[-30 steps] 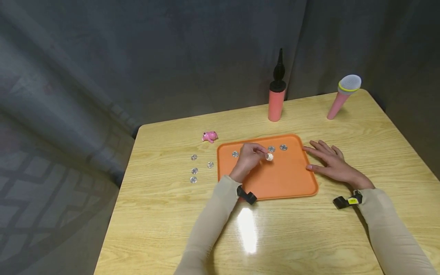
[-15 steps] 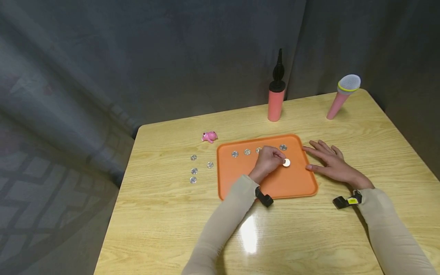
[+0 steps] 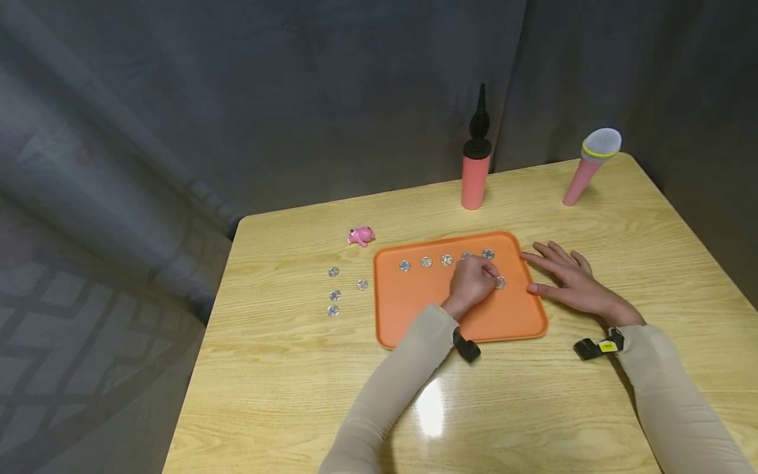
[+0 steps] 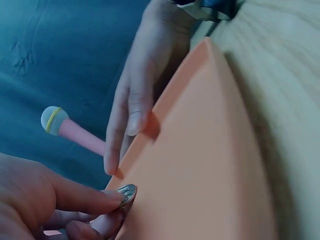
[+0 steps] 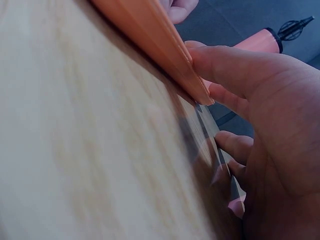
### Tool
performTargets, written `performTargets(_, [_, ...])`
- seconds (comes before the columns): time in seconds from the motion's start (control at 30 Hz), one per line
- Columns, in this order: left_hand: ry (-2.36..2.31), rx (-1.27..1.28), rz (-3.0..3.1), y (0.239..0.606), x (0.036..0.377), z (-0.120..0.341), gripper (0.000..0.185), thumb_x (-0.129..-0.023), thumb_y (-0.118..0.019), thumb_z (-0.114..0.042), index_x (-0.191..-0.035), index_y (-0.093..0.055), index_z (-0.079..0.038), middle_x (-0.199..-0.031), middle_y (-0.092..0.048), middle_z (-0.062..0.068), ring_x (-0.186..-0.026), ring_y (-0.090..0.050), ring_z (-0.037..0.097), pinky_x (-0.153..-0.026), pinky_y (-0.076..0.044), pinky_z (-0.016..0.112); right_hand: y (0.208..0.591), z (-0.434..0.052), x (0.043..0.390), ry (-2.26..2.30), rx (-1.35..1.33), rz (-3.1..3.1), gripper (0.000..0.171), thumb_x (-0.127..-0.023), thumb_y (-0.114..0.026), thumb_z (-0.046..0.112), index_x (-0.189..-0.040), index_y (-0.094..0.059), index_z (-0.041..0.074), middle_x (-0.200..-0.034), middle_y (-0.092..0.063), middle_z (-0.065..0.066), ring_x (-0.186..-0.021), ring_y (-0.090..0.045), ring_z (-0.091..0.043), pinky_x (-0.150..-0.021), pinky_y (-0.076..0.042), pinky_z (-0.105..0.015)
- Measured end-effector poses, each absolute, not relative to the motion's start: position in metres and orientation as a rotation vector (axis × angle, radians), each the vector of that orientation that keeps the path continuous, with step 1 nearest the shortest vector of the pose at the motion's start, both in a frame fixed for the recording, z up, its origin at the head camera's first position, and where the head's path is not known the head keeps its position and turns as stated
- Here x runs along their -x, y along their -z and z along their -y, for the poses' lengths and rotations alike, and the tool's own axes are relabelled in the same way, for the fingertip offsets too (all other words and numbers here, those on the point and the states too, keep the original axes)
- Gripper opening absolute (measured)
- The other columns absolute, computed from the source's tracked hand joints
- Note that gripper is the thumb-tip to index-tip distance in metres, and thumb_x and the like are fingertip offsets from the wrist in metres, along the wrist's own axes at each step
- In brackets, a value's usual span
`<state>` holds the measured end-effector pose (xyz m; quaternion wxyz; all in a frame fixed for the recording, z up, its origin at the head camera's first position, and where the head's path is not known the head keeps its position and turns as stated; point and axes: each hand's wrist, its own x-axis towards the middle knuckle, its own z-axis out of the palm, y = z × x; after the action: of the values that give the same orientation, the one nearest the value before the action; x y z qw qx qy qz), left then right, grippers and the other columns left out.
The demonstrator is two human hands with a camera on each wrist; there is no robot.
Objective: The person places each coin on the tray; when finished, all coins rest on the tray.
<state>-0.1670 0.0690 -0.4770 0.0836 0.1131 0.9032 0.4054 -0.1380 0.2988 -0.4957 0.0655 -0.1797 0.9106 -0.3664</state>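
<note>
Over the right part of the orange tray [image 3: 408,309], my left hand [image 3: 471,284] pinches a silver coin [image 4: 129,192] between thumb and fingers, low over the tray floor. A row of several silver coins [image 3: 426,262] lies along the tray's far side, one of them partly hidden behind the left hand. My right hand [image 3: 571,283] is spread beside the tray's right edge, its thumb and index finger touching the rim, as the right wrist view shows too.
Several more coins [image 3: 335,295] lie on the wooden table [image 3: 266,382] left of the tray. Behind them sits a small pink animal figure [image 3: 361,236]. A pink and black hand pump [image 3: 474,178] and a pink toy microphone [image 3: 583,178] stand at the back, before a dark curtain [image 3: 355,99].
My left hand has carried the coin rightward across the tray and down close to its floor, uncovering coins in the far row. The right hand has stayed at the rim.
</note>
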Motion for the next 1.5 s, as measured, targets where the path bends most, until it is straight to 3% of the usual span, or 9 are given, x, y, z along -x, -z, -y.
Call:
performTargets(0.37, [-0.892,-0.414,-2.856,0.477,0.160,-0.075,0.006,-0.085,-0.081,-0.027,-0.086,-0.078,-0.022,-0.073,-0.067,-0.011,-0.061,-0.050,-0.001,-0.051,-0.036,0.015,0.496,-0.298,0.138,1.091,0.561,-2.759,0.068,-0.093,-0.070,0.028,-0.153,-0.041,0.017,-0.164,-0.020,-0.027,-0.153,-0.003,-0.050,-0.114,0.009,-0.072])
performTargets(0.6, [-0.865,-0.426,-2.848,0.478,0.161,-0.074,0.007,-0.085,-0.081,-0.030,-0.086,-0.080,-0.023,-0.073,-0.068,-0.012,-0.060,-0.050,-0.001,-0.050,-0.036,0.016,0.495,-0.297,0.137,1.095,0.543,-2.748,0.067,-0.093,-0.069,0.029,-0.153,-0.041,0.016,-0.164,-0.019,-0.027,-0.154,-0.002,-0.049,-0.114,0.011,-0.071])
performTargets(1.0, [-1.253,-0.422,-2.720,0.458,0.166,-0.046,0.013,-0.085,-0.079,-0.016,-0.096,-0.080,-0.008,-0.087,-0.078,0.003,-0.071,-0.065,0.004,-0.057,-0.041,0.009,0.497,-0.299,0.136,1.104,0.517,-2.737,0.068,-0.094,-0.068,0.030,-0.154,-0.039,0.017,-0.165,-0.017,-0.026,-0.154,0.000,-0.049,-0.115,0.010,-0.071])
performTargets(1.27, [-1.433,-0.415,-2.702,0.445,0.170,-0.009,0.013,-0.087,-0.077,-0.011,-0.097,-0.078,-0.003,-0.089,-0.076,0.010,-0.071,-0.061,0.009,-0.054,-0.038,0.013,0.498,-0.300,0.137,1.119,0.546,-2.732,0.069,-0.094,-0.068,0.028,-0.155,-0.038,0.017,-0.165,-0.017,-0.027,-0.154,0.001,-0.048,-0.115,0.011,-0.070])
performTargets(1.5, [-1.522,-0.335,-2.748,0.433,0.173,0.032,0.013,-0.085,-0.076,-0.009,-0.094,-0.078,-0.001,-0.082,-0.074,0.013,-0.058,-0.049,0.006,-0.051,-0.034,0.014,0.495,-0.299,0.137,1.119,0.548,-2.735,0.068,-0.094,-0.069,0.028,-0.154,-0.039,0.017,-0.165,-0.017,-0.027,-0.154,0.000,-0.048,-0.115,0.011,-0.070])
